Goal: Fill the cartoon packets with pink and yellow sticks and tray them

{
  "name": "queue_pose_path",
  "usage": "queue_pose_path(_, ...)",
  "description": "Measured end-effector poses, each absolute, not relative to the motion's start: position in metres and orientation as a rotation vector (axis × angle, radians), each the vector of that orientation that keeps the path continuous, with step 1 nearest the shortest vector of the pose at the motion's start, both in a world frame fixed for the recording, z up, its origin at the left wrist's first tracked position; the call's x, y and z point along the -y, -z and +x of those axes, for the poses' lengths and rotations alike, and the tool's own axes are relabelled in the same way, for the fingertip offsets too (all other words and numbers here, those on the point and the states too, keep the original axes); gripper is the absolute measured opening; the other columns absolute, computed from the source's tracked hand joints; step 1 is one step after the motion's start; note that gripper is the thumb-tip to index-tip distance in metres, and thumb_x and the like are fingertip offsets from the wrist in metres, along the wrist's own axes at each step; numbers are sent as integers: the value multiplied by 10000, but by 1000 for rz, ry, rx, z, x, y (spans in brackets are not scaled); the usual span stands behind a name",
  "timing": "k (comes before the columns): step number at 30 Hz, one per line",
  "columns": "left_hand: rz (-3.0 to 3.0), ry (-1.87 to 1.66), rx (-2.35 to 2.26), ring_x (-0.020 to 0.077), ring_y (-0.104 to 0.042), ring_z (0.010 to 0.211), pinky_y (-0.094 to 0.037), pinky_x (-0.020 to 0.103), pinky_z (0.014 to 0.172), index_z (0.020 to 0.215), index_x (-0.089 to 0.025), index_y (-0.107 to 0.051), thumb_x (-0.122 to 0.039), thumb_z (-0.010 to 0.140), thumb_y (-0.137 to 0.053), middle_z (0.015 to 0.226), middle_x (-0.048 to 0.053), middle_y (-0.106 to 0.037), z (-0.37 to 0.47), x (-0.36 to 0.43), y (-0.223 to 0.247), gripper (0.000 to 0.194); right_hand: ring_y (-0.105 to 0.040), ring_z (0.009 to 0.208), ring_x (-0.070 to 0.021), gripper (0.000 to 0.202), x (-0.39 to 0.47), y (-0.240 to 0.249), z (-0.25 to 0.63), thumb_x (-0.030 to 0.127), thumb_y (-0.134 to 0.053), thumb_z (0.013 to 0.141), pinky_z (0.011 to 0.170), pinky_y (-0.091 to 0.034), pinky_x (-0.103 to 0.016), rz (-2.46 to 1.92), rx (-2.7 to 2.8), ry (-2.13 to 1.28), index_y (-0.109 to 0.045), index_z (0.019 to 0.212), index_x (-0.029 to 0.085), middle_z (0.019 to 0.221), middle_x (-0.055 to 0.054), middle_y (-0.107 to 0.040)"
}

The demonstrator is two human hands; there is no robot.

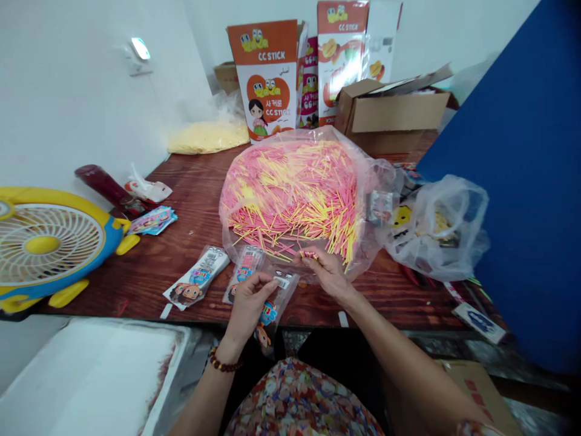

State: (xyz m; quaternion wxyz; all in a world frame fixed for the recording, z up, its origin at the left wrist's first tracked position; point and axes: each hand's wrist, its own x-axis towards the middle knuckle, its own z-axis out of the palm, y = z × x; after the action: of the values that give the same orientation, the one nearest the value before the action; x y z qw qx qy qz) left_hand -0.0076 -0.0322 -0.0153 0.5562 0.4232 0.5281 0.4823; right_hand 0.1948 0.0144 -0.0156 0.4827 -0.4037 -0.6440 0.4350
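My left hand (252, 300) pinches a clear printed plastic pouch (282, 297) with a cartoon face and a barcode label, near the table's front edge. Closed round a small bunch of pink and yellow sticks (309, 255), my right hand (330, 275) is at the mouth of a big clear plastic bag (290, 139). Loose pink and yellow sticks (295, 194) fill that bag. Another printed pouch (245, 266) lies just behind my left hand. Further left is a stack of similar pouches (197, 277).
A yellow and blue fan (49, 242) stands at the left, near a dark red bottle (106, 186). Printed cartons (267, 79) and an open cardboard box (394, 115) line the back. A white plastic bag (442, 230) sits at the right beside a blue panel (512, 181).
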Motion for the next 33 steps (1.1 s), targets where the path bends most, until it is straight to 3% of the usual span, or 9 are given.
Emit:
queue_pose_path(13, 1054, -1127, -1234, 106, -540, 602, -421, 211, 594, 722, -169, -682, -385, 707, -787, 657, -23, -635, -9, 37, 9, 241, -692, 838, -169, 200, 7, -2, 195, 380, -524, 974, 801, -537, -312, -864, 1604, -1084, -674, 994, 249, 887, -15, -717)
queue_pose_path(23, 1181, -1078, -1288, 112, -536, 608, -406, 206, 581, 712, -153, -691, -382, 780, -717, 641, -11, -625, -12, 39, 5, 240, -691, 849, -183, 271, 14, -1, 197, 469, -512, 973, 795, -549, -316, -837, 1634, -1115, -660, 1033, 250, 893, -34, -714)
queue_pose_path(33, 1123, -1136, -1234, 103, -558, 563, -428, 198, 560, 744, -157, -638, -400, 809, -718, 611, -27, -617, -23, 42, 14, 265, -662, 774, -149, 204, 17, -10, 196, 376, -510, 994, 739, -532, -274, -776, 1663, -1107, -663, 1021, 244, 858, -21, -699)
